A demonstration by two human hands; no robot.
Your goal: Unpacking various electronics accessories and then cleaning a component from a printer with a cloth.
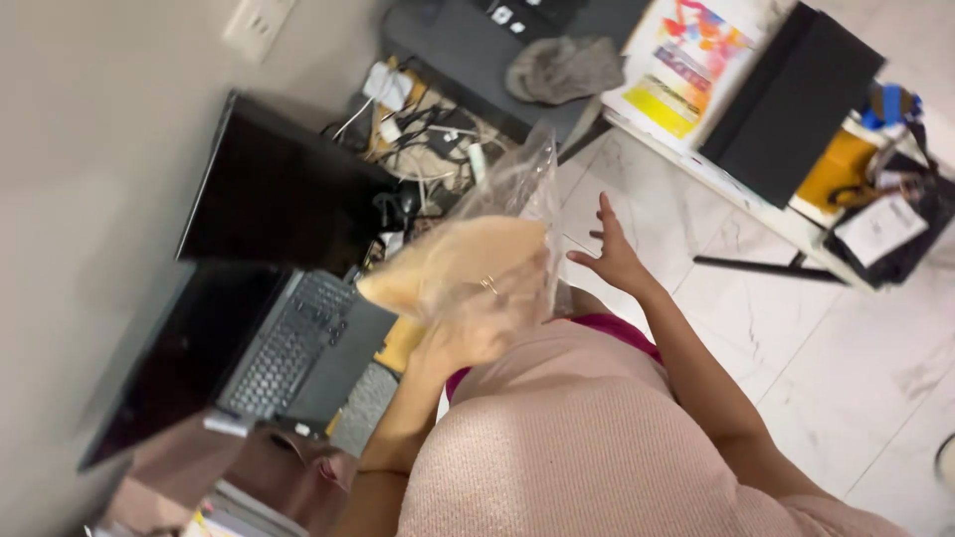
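The view is tilted and blurred. My left hand [477,323], with a ring on one finger, is closed on a clear plastic bag [517,184] that holds a flat tan, bread-like piece [453,261]. The bag's loose top sticks up above the hand. My right hand [609,254] hovers just right of the bag with fingers spread, holding nothing. A pink knit garment [577,438] fills the lower middle of the view.
An open black laptop [269,348] sits at the left, a black monitor [279,194] behind it. Tangled cables and plugs [423,129] lie beyond. A white table [766,214] at the right carries a colourful booklet, a black folder and small items. White marble-look floor tiles [836,368] lie below.
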